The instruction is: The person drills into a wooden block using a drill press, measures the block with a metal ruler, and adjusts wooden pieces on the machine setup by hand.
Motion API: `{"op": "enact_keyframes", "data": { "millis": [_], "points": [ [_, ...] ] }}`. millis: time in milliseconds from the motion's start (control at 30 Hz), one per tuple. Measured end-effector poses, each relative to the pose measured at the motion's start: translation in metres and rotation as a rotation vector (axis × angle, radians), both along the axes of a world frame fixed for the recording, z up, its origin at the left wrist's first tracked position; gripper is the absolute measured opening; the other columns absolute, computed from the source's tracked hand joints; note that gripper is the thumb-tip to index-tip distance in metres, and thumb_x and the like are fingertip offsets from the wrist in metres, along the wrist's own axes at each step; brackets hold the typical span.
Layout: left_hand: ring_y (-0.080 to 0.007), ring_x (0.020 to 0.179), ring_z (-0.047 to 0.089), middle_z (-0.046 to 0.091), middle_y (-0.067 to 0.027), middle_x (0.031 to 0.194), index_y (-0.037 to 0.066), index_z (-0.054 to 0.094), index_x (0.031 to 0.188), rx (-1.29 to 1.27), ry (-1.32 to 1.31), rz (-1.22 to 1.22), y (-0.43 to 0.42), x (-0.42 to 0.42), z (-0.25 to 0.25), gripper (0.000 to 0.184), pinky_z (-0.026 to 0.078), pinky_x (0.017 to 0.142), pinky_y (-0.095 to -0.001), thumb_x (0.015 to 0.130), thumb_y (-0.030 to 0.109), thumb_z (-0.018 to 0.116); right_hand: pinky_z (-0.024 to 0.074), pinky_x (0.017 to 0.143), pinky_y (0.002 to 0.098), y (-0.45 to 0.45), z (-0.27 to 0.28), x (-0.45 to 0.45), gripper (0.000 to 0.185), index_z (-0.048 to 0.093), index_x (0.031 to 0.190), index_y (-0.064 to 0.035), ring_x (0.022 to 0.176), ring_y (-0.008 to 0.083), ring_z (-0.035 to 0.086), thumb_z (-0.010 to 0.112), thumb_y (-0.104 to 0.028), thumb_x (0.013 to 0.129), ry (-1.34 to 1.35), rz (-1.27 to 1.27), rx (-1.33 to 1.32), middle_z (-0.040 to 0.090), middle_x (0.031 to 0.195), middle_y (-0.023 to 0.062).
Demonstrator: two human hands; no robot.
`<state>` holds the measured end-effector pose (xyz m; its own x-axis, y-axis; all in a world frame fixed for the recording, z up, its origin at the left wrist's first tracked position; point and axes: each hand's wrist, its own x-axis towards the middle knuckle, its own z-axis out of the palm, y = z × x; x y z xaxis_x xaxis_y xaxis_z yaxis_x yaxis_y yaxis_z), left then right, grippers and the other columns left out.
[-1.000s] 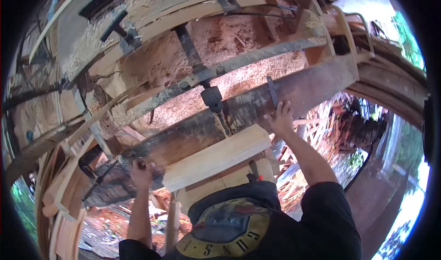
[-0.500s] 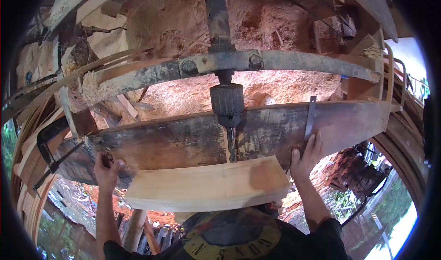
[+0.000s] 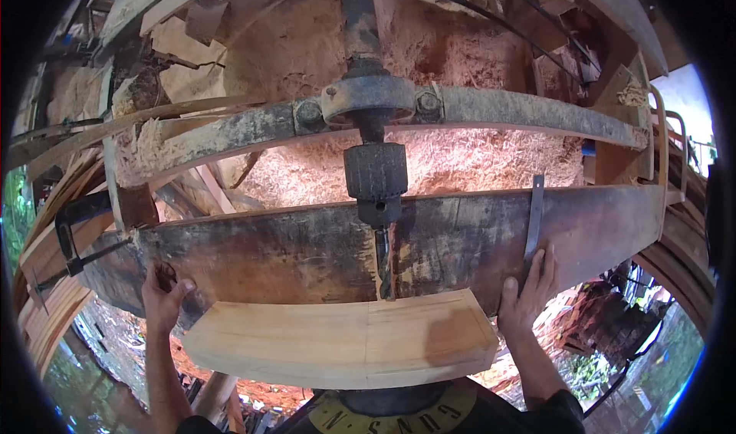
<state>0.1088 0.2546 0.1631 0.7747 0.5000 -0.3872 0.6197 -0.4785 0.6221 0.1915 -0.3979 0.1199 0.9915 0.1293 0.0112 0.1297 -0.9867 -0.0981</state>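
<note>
A pale wooden block (image 3: 337, 342) with a thin line across its top lies at the front edge of an upright dark board (image 3: 253, 254). Over the block's back edge points a drill bit (image 3: 383, 265), held in a heavy drill chuck (image 3: 376, 175). My left hand (image 3: 162, 304) is at the board's left part, left of the block, with fingers curled around something dark that I cannot make out. Fingers stretched out, my right hand (image 3: 529, 290) rests on the board beyond the block's right end. Its fingertips are at the lower end of a flat metal strip (image 3: 534, 219).
A bolted crossbar (image 3: 521, 108) spans behind the chuck, around a round bearing housing (image 3: 368, 98). At the left, a black clamp (image 3: 73, 231) grips the board's end. Sawdust (image 3: 307, 169) covers the ground behind. Stacked planks (image 3: 61, 311) stand at the left.
The view has shifted, so the block, board and hands appear lower. Both hands show slightly farther apart, and the block looks more level. The chuck stays above the block.
</note>
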Motion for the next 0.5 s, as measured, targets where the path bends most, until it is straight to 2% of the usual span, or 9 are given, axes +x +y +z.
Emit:
{"op": "enact_keyframes", "data": {
  "millis": [100,300,500],
  "points": [
    [-0.0059,0.069,0.044,0.05,0.0052,0.081,0.006,0.057,0.095,0.087,0.05,-0.015,-0.008,0.005,0.006,0.048,0.042,0.06,-0.0236,0.076,0.027,0.096,0.0256,0.121,0.062,-0.001,0.002,-0.003,0.07,0.039,0.155,0.0116,0.146,0.0518,0.033,0.047,-0.039,0.107,-0.01,0.013,-0.001,0.032,0.165,0.0309],
    [-0.0079,0.069,0.052,0.055,0.0032,0.078,0.005,0.057,0.095,-0.012,-0.076,0.045,-0.013,0.001,0.001,0.04,0.048,0.061,-0.0258,0.077,0.018,0.091,0.0254,0.12,0.063,0.0,0.003,-0.005,0.07,0.042,0.155,0.0075,0.146,0.0517,0.032,0.054,-0.038,0.103,-0.021,-0.031,0.014,0.033,0.165,0.0284],
    [-0.0091,0.072,0.057,0.061,0.0005,0.081,0.004,0.061,0.098,-0.001,-0.161,0.027,0.0,-0.01,-0.017,0.035,0.05,0.064,-0.0266,0.078,0.013,0.088,0.0247,0.12,0.0627,0.003,-0.002,-0.006,0.07,0.045,0.155,0.0052,0.147,0.0493,0.033,0.059,-0.035,0.099,-0.107,-0.048,0.059,0.035,0.165,0.0248]
  ]
}}
